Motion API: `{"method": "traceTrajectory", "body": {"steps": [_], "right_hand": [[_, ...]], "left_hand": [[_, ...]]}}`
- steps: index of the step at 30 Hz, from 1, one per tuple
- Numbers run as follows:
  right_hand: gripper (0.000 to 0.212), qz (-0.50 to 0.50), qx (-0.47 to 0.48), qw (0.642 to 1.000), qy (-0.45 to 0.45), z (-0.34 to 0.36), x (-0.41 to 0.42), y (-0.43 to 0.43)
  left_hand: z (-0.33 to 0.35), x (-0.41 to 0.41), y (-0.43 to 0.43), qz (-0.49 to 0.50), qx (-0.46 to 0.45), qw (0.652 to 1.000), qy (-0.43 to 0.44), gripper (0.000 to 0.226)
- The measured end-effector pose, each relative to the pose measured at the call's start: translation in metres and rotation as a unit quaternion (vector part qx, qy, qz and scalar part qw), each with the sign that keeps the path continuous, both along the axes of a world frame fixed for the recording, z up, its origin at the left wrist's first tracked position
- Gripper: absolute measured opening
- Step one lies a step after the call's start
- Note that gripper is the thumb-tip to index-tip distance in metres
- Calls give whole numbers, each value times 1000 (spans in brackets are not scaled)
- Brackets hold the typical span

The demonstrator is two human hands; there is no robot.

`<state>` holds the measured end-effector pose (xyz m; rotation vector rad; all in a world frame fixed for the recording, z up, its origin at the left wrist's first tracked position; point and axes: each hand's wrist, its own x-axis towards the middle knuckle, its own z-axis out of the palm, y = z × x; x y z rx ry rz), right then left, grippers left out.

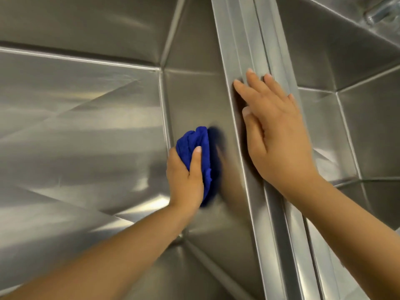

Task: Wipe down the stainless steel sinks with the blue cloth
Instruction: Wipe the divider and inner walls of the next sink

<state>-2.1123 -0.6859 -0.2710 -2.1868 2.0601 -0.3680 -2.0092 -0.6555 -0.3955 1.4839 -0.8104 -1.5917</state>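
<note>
A bunched blue cloth (200, 152) is pressed against the right inner wall of the left stainless steel sink (86, 126). My left hand (185, 180) grips the cloth from the left, thumb on top. The cloth's dark reflection shows on the wall beside it. My right hand (275, 135) lies flat with straight fingers on the divider rim (242, 50) between the two sinks. The right sink (357, 100) lies beyond that rim.
The left sink's floor has creased fold lines and bright glare. At the top right corner a shiny metal fitting (376, 14) is partly in view. The divider runs diagonally from top centre to the bottom right.
</note>
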Motion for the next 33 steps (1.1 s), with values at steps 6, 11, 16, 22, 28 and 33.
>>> {"method": "traceTrajectory", "body": {"steps": [6, 11, 16, 22, 28, 33], "right_hand": [[45, -6, 4, 1000, 2, 1, 0, 1], [46, -8, 5, 1000, 5, -1, 2, 1], [44, -9, -11, 1000, -5, -1, 0, 0], [44, -9, -21, 1000, -4, -2, 0, -1], [44, 0, -32, 999, -9, -4, -2, -3], [46, -12, -8, 1000, 1, 2, 3, 0]], "left_hand": [[4, 8, 9, -19, 31, 998, 47, 8], [-14, 4, 2, -37, 32, 999, 19, 10], [-54, 8, -20, -63, 99, 993, 1, 23], [-52, 16, 5, -104, 71, 992, 6, 13], [-92, 12, -12, -118, 162, 978, -51, 31], [-29, 37, 0, -153, 122, 981, 0, 24]]}}
